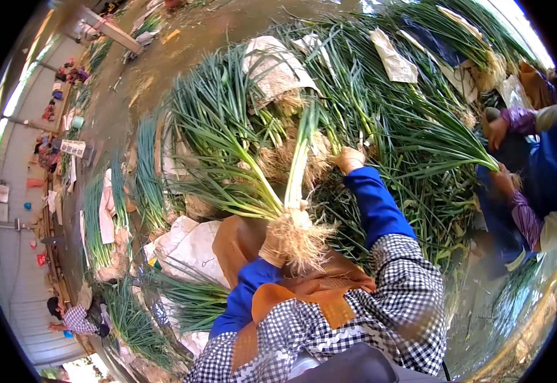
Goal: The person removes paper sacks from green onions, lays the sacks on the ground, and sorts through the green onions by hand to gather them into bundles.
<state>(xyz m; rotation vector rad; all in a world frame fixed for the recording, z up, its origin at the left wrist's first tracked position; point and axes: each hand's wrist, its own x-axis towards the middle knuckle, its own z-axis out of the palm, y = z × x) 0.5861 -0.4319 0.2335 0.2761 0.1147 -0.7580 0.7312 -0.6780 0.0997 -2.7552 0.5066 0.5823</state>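
My left hand [272, 249], in a tan glove, is closed round a bunch of green onions [294, 172] near the root end. Its pale roots [301, 239] hang in front of my lap, and the leaves spread up and to the left. My right hand [350, 159], also gloved, reaches forward to the heap. Its fingers are closed at the lower end of a green onion stalk [334, 139]; the exact grip is partly hidden. Just beyond my hands, more bunches with tangled roots [288, 102] lie partly under a whitish sack [273, 70].
A co-worker's hand [503, 180] on the right holds another green onion bunch [444, 143]. Bundles lie in rows on the left, with white sacking [189, 246] beside my knee. Wet floor [138, 83] stretches behind, and another person [80, 318] sits at far left.
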